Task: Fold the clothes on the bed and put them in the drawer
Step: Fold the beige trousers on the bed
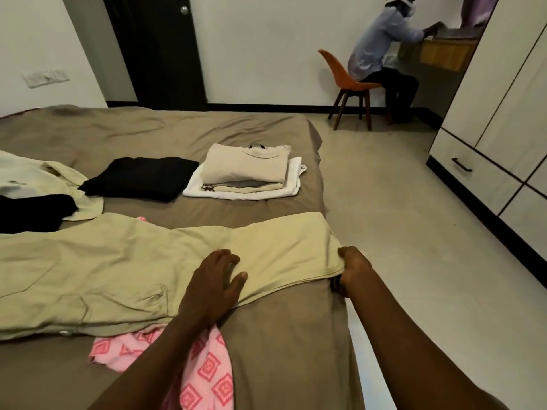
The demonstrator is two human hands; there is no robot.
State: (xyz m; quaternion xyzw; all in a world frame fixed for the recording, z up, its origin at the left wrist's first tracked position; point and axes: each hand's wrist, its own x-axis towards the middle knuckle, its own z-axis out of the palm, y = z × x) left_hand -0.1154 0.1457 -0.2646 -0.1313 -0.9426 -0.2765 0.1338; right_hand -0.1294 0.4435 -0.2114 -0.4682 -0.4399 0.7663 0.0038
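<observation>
Across the near edge of the bed (281, 350) lie the khaki trousers (148, 270), spread flat with the leg ends toward the right. The right hand (353, 269) pinches the hem at the bed's corner, fingers curled round the cloth. The left hand (213, 285) rests on the leg with fingers loosely spread, gripping nothing.

To fold well, I judge the left hand should press down as anchor at the fold line while the right carries the hem toward the waist, with the edges matched and creases smoothed before release. A pink patterned cloth (207, 371) lies partly under the trousers and could drag along. Beyond sit a folded stack (245, 170) and a black folded garment (142, 177); the wardrobe drawer (470, 173) stands across the floor.
</observation>
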